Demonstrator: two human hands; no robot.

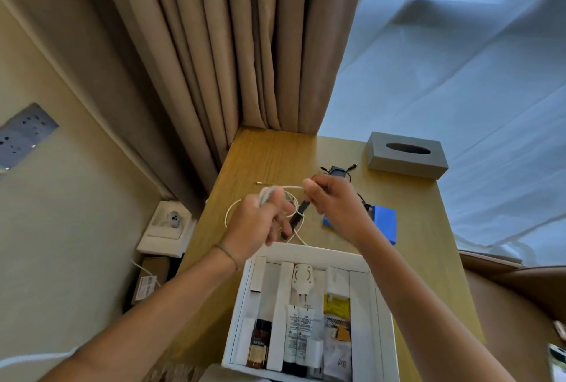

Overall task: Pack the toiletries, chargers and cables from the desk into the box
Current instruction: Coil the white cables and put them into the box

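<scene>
Above the wooden desk (269, 151), my left hand (257, 222) holds a bundle of loops of a white cable (275, 191). My right hand (333, 200) pinches the same cable's free length near its end. More of the cable lies looped on the desk under my hands, beside a small black stick-shaped item (298, 213). The white box (306, 251) stands open at the desk's near edge. It holds a white plug charger (302, 282), a dark bottle (259, 341), two white tubes (300, 332) and sachets (337, 314).
A blue box (384, 222) lies right of my right hand. A small dark device with black cables (338, 171) sits behind my hands. A grey tissue box (405, 154) stands at the far right corner. Beige curtains hang behind the desk. A wall socket (170, 222) lies left.
</scene>
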